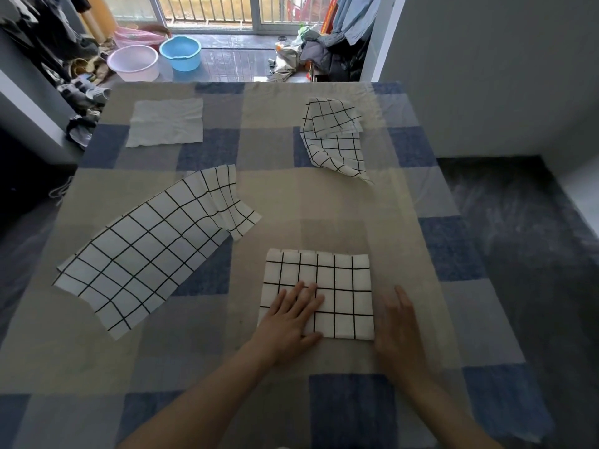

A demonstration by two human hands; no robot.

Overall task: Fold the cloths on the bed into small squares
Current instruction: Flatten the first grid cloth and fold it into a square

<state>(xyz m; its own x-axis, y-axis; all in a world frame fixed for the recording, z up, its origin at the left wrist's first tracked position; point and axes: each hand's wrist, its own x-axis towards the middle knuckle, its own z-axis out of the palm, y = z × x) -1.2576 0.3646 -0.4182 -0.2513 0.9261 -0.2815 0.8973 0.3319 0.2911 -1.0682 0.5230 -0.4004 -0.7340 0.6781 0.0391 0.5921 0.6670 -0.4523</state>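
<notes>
A person's left hand (296, 314) presses flat on a folded checked cloth (337, 293) near the bed's (324, 196) front edge; the right hand (397, 322), fingers straight, rests beside it. This fold looks nearly finished; next comes the long unfolded cloth (146, 254) to the left.

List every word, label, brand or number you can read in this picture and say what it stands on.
None: no readable text shows in this view.
The grid cloths carry only black lines, no lettering.
The plain cloth and the checked bedsheet show no print.
The basins and the clutter by the balcony door are too small and blurred to show any label.
</notes>
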